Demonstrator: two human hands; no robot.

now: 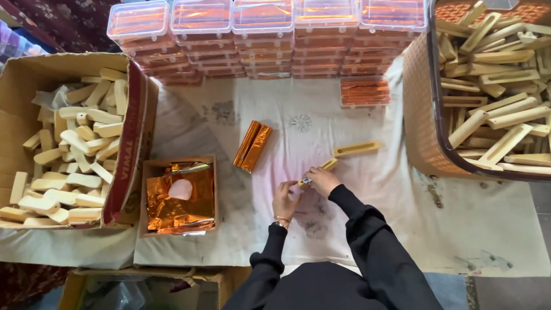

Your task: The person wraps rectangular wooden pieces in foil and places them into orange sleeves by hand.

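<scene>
Kneeling or sitting over a cloth-covered surface point(356, 201), a person in black sleeves works with both hands close together just in front of the body. The right hand point(322, 179) is closed around one end of a pale wooden piece point(328, 165), which sticks out up and to the right from the fingers. The left hand point(285, 198) sits just beside it, fingers curled in toward the same piece; something small and shiny shows between the two hands, too small to identify. Whether the left hand actually grips the wood cannot be told.

The step in hand looks like fitting or wrapping that single wooden piece. The next move would likely call for a steady grip from the right hand while the left does fine fingertip work at the near end.

A second slotted wooden piece point(356, 149) lies on the cloth just beyond the right hand, not touching it. Two pieces wrapped in orange foil point(252, 146) lie side by side farther up and to the left, well apart from the hands. A small cardboard tray of orange foil sheets point(181, 201) sits to the left. A large cardboard box of bare wooden blocks point(74, 149) stands at far left, and a woven basket point(422, 115) of longer slotted pieces stands at far right. Stacks of clear plastic cases point(270, 34) holding orange-wrapped items line the far edge.
</scene>
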